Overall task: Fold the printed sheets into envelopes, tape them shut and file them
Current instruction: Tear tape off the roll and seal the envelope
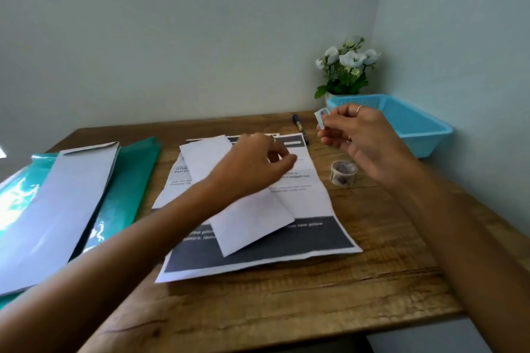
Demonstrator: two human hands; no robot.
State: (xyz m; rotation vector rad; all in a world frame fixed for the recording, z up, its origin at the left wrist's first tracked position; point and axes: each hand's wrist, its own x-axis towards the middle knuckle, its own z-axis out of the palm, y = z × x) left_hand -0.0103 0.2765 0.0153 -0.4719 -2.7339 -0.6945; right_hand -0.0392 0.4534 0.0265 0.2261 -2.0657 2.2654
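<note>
2 hands work over the wooden table (329, 289). The right hand (364, 135) pinches a small piece of tape (321, 118) above the tape roll (343, 172). The left hand (258, 163), fingers loosely curled and holding nothing, hovers over a folded envelope (246, 221) lying on a printed sheet (315, 200). A blue basket (415, 123) sits at the far right.
</note>
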